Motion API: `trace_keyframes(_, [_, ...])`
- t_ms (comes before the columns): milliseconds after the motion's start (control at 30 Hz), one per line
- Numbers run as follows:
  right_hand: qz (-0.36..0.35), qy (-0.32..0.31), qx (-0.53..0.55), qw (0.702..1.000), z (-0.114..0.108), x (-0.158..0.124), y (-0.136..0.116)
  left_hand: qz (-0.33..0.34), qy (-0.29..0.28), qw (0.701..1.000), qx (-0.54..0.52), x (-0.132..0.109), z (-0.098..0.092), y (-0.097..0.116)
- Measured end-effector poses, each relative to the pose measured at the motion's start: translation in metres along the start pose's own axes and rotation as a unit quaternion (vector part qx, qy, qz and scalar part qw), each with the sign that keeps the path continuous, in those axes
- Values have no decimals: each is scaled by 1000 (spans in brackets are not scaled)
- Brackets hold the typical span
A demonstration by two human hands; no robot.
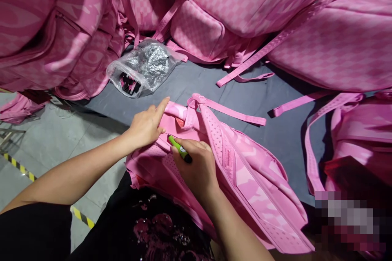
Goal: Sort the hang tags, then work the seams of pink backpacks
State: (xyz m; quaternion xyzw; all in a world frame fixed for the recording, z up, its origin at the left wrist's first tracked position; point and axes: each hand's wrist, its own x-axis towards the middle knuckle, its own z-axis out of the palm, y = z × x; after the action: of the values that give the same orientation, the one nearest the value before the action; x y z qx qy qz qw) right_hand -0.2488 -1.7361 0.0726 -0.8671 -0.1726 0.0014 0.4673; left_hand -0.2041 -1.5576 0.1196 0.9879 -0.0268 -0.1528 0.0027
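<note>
A pink backpack (245,163) leans across the table's front edge toward my body, its back panel and padded shoulder straps facing me. My left hand (147,126) grips its top edge beside the carry handle, with the index finger extended along it and the thumb on the near side. In my right hand (196,167) is a green pen-shaped tool (180,148) with black ends; its exact kind is unclear. The tool's dark tip points at the fabric just below the handle, close to my left thumb. Whether the tip touches the fabric I cannot tell.
Several pink checkered backpacks (254,0) crowd the back of the grey table (196,79), their straps trailing forward. A clear plastic bag (150,67) with small dark and pink pieces lies in front of them. Another backpack (364,130) sits at right. Yellow-black tape (20,166) marks the floor.
</note>
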Motion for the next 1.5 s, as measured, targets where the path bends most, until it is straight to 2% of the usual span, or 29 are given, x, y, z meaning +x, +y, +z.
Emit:
trace_keyframes(233, [-28, -1, 28, 999, 2, 5, 4, 4, 10, 1000, -5, 0, 3, 0])
trace_keyframes(367, [-10, -32, 50, 998, 1, 11, 5, 6, 16, 1000, -5, 0, 4, 1])
trace_keyframes(533, [-7, -46, 57, 997, -2, 12, 4, 4, 15, 1000, -20, -3, 1, 5])
trace_keyframes(600, [6, -43, 53, 998, -3, 11, 4, 10, 14, 999, -41, -3, 0, 0])
trace_keyframes(667, [31, -45, 65, 996, -5, 9, 4, 52, 2, 993, -103, 0, -1, -15])
trace_keyframes(733, [63, -51, 89, 993, -9, 7, 4, 66, 28, 980, -186, 8, 0, -42])
trace_keyframes(800, [90, -51, 111, 988, -16, 5, 3, -12, 112, 971, -213, 22, 3, -76])
trace_keyframes(867, [101, -49, 131, 985, -23, 2, 1, -132, 198, 957, -168, 41, 9, -109])
trace_keyframes(900, [102, -50, 139, 984, -26, 1, 0, -166, 222, 950, -140, 51, 12, -122])
trace_keyframes(967, [100, -51, 147, 983, -30, -2, -1, -175, 241, 949, -107, 73, 19, -141])
trace_keyframes(1067, [92, -42, 151, 983, -31, -9, 1, -135, 244, 958, -69, 101, 27, -151])
trace_keyframes(1167, [74, -21, 154, 985, -28, -17, 6, -102, 230, 967, -38, 114, 28, -152])
trace_keyframes(1300, [50, -1, 155, 987, -25, -22, 10, -84, 224, 971, -1, 113, 24, -157])
trace_keyframes(1500, [28, 33, 151, 988, -27, -17, 0, -95, 230, 968, 8, 99, 25, -161])
